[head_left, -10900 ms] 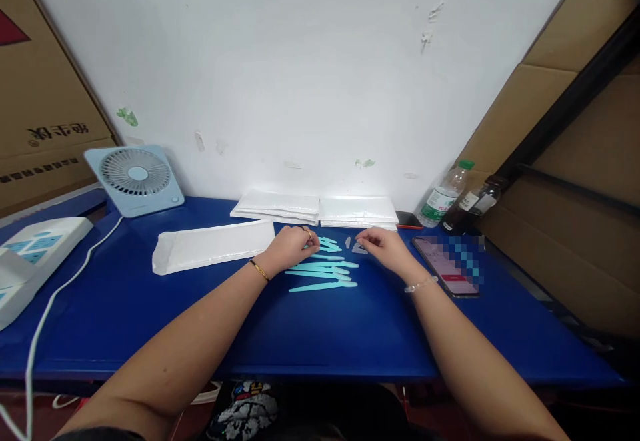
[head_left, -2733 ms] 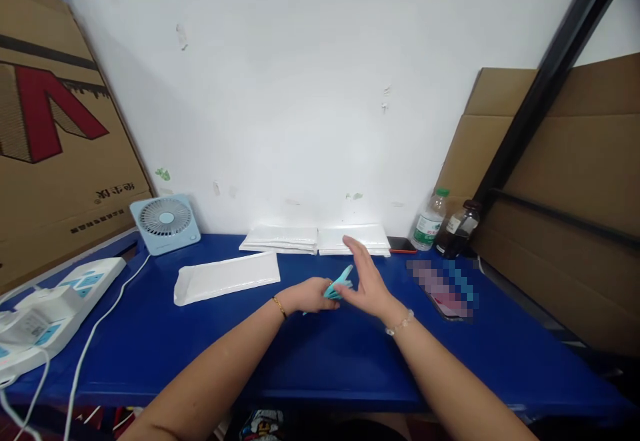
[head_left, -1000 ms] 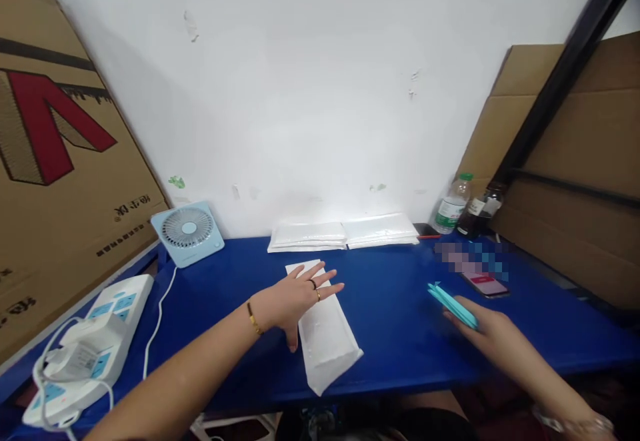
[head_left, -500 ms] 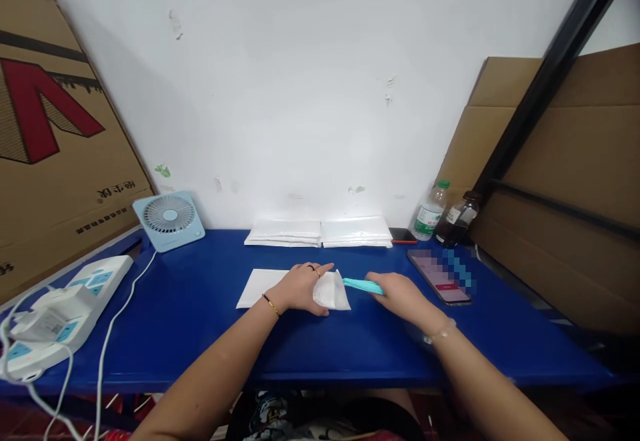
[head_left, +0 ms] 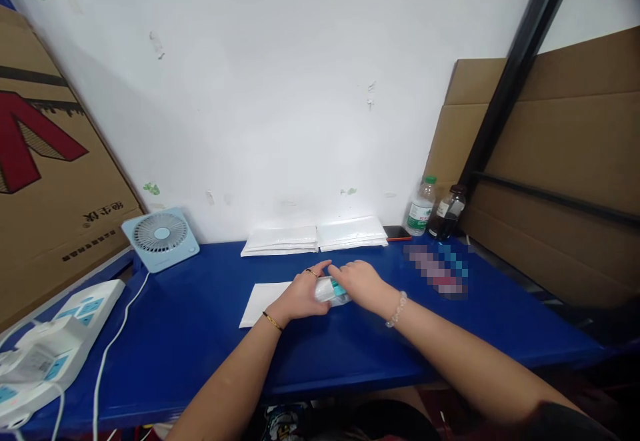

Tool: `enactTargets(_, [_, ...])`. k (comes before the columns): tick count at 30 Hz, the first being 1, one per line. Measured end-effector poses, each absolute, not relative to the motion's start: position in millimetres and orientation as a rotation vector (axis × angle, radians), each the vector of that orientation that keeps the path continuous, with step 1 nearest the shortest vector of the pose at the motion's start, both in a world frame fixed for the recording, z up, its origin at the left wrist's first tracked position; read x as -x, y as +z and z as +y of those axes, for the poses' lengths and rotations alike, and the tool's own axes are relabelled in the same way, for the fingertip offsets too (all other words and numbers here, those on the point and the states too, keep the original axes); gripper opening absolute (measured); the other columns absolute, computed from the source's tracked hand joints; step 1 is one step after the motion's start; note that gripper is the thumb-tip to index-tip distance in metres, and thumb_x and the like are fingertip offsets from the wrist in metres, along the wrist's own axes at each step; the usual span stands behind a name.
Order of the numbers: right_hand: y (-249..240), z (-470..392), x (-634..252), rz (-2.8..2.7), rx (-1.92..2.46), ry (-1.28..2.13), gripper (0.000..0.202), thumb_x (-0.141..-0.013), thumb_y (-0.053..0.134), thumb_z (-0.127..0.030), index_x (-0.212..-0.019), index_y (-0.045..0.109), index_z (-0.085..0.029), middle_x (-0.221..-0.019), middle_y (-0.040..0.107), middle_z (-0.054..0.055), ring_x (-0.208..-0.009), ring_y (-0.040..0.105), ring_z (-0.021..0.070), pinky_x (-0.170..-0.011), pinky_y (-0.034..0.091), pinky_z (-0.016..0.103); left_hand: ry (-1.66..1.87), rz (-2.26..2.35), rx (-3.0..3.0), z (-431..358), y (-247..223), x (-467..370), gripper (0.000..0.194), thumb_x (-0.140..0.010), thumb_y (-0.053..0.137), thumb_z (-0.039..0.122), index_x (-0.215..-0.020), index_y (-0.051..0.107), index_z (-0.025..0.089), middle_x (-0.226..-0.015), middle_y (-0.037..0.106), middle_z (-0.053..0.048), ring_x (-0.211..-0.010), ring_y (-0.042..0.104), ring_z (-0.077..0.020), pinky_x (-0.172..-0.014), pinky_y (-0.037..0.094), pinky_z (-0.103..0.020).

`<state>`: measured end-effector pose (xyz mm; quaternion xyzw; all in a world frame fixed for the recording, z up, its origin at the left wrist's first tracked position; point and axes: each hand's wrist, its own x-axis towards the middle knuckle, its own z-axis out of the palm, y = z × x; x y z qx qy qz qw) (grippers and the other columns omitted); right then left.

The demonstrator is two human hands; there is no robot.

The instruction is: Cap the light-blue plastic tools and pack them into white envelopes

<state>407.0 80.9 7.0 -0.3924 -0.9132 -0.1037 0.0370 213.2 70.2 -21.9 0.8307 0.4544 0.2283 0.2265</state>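
A flat white packet (head_left: 265, 299) lies on the blue table, and its right end is a clear, translucent part. My left hand (head_left: 303, 294) rests over the packet's middle, thumb and fingers curved round its clear end. My right hand (head_left: 361, 284) is at that end, its fingers closed on a turquoise item (head_left: 337, 287) that lies at or inside the clear part; the fingers hide much of it. The fingertips of both hands are close together.
Two stacks of white packets (head_left: 280, 239) (head_left: 353, 233) lie by the wall. A blue fan (head_left: 161, 237) and a power strip (head_left: 65, 341) are at left. Two bottles (head_left: 421, 211) (head_left: 447, 214), a dark phone (head_left: 397, 233) and a blurred-out phone (head_left: 440, 271) are at right.
My right hand has moved left with the turquoise item, up to the packet's clear end. My left hand stays on the packet. The view has shifted slightly.
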Motion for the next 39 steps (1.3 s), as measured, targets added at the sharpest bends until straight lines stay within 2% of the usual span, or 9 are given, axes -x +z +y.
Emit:
enactTargets(4, [7.8, 85.9, -399.4, -2.818, 1.092, 0.040, 0.047, -0.075, 0.055, -0.005, -0.120, 0.048, -0.017, -0.099, 0.066, 0.010, -0.089, 0.063, 0.0220, -0.075, 0.044, 0.029, 0.625, 1.278, -2.313, 71.2, -27.3, -208.3, 0.093, -0.061, 0.068, 0.032, -0.143, 0.026, 0.020, -0.141, 0.041, -0.010, -0.124, 0.043, -0.0295, -0.104, 0.034, -0.040])
enactTargets(9, [3.3, 86.6, -441.8, -2.546, 0.940, 0.706, 0.074, -0.063, 0.071, -0.021, -0.133, 0.045, -0.022, -0.131, 0.051, 0.010, -0.117, 0.050, 0.0261, -0.096, 0.041, 0.037, 0.435, 1.349, -2.346, 69.7, -24.1, -203.9, 0.103, -0.060, 0.071, 0.045, -0.147, 0.019, 0.023, -0.142, 0.039, -0.014, -0.130, 0.035, -0.0341, -0.106, 0.027, -0.048])
enactTargets(12, [-16.0, 78.0, -462.8, -2.038, 1.085, 0.982, 0.075, -0.073, 0.067, -0.040, -0.140, 0.037, -0.027, -0.147, 0.035, 0.007, -0.135, 0.030, 0.0271, -0.109, 0.028, 0.045, 0.246, 1.355, -2.370, 68.6, -19.3, -183.1, 0.123, -0.050, 0.076, 0.055, -0.148, 0.008, 0.027, -0.150, 0.026, -0.014, -0.138, 0.017, -0.0374, -0.109, 0.013, -0.055])
enactTargets(14, [-34.6, 73.3, -465.1, -1.542, 1.203, 1.081, 0.064, -0.084, 0.050, -0.052, -0.141, 0.034, -0.028, -0.150, 0.031, 0.004, -0.138, 0.025, 0.0241, -0.113, 0.023, 0.045, 0.093, 1.366, -2.376, 67.6, -18.4, -158.8, 0.126, -0.045, 0.077, 0.055, -0.148, 0.008, 0.032, -0.155, 0.013, -0.010, -0.141, 0.005, -0.0380, -0.109, 0.004, -0.059])
enactTargets(17, [-57.6, 71.1, -450.1, -1.112, 1.232, 1.177, 0.063, -0.089, 0.034, -0.059, -0.139, 0.038, -0.023, -0.150, 0.031, 0.004, -0.139, 0.025, 0.0210, -0.116, 0.017, 0.042, -0.043, 1.557, -2.277, 65.0, -22.6, -122.3, 0.132, -0.040, 0.078, 0.057, -0.148, 0.006, 0.034, -0.155, 0.010, -0.009, -0.141, -0.001, -0.0384, -0.107, -0.001, -0.063])
enactTargets(24, [-53.7, 65.8, -387.4, -1.071, 1.021, 1.463, 0.063, -0.088, 0.034, -0.060, -0.133, 0.047, -0.018, -0.143, 0.043, 0.007, -0.134, 0.035, 0.0218, -0.115, 0.023, 0.042, 0.014, 1.689, -2.234, 53.4, -35.3, -103.9, 0.121, -0.046, 0.072, 0.066, -0.147, 0.015, 0.033, -0.155, 0.013, -0.006, -0.141, 0.002, -0.0352, -0.108, 0.003, -0.062])
enactTargets(31, [-49.4, 70.3, -379.5, -1.085, 1.001, 1.458, 0.066, -0.088, 0.024, -0.062, -0.135, 0.041, -0.018, -0.141, 0.044, 0.010, -0.133, 0.037, 0.0211, -0.111, 0.032, 0.040, 0.132, 1.810, -2.263, 52.0, -32.1, -120.2, 0.114, -0.045, 0.071, 0.068, -0.144, 0.026, 0.033, -0.147, 0.033, -0.010, -0.135, 0.022, -0.0374, -0.102, 0.023, -0.055])
enactTargets(35, [-45.2, 71.0, -396.1, -1.451, 1.201, 1.087, 0.053, -0.084, 0.046, -0.050, -0.130, 0.045, -0.025, -0.134, 0.049, 0.008, -0.124, 0.045, 0.0230, -0.102, 0.037, 0.040, 0.177, 1.858, -2.228, 50.3, -32.1, -129.9, 0.107, -0.048, 0.070, 0.066, -0.142, 0.031, 0.033, -0.142, 0.039, -0.012, -0.131, 0.027, -0.0381, -0.098, 0.027, -0.053])
enactTargets(39, [-44.2, 65.7, -413.6, -1.964, 1.651, 0.515, 0.026, -0.079, 0.055, -0.044, -0.087, 0.063, -0.021, -0.103, 0.058, 0.009, -0.104, 0.050, 0.0292, -0.089, 0.039, 0.046, 0.218, 1.894, -2.219, 46.4, -33.9, -133.8, 0.099, -0.051, 0.069, 0.064, -0.139, 0.037, 0.032, -0.138, 0.041, -0.011, -0.129, 0.029, -0.0370, -0.099, 0.026, -0.050])
